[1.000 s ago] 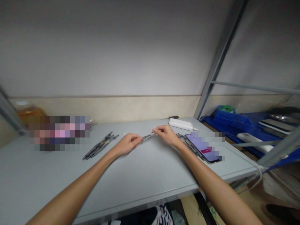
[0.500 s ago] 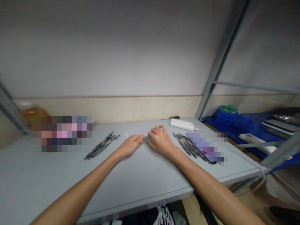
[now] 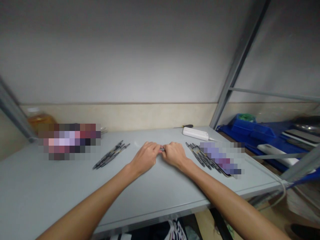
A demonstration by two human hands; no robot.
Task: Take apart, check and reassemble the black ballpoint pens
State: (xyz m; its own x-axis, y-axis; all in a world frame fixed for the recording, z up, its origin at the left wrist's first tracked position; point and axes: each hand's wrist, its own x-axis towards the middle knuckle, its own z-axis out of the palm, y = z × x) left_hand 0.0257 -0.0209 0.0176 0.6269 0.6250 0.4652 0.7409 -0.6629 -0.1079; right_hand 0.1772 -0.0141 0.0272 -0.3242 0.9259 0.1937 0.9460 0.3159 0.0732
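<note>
Over the middle of the grey table, my left hand and my right hand meet, both closed on one dark pen. Only a short piece of the pen shows between the fingers; the rest is hidden in my fists. Left of my hands lies a bunch of similar dark pens, slanted and side by side. To the right, another row of dark pens lies beside a phone-like flat thing that is blurred out.
Behind the right pens are a white power strip with a cable and a screwdriver. A pixelated object and a bottle of amber liquid stand at the left. Blue trays lie beyond the metal post.
My left hand has slid right along the pen, right up to my right hand. The fingers of my right hand have curled closed. The view has shifted slightly.
</note>
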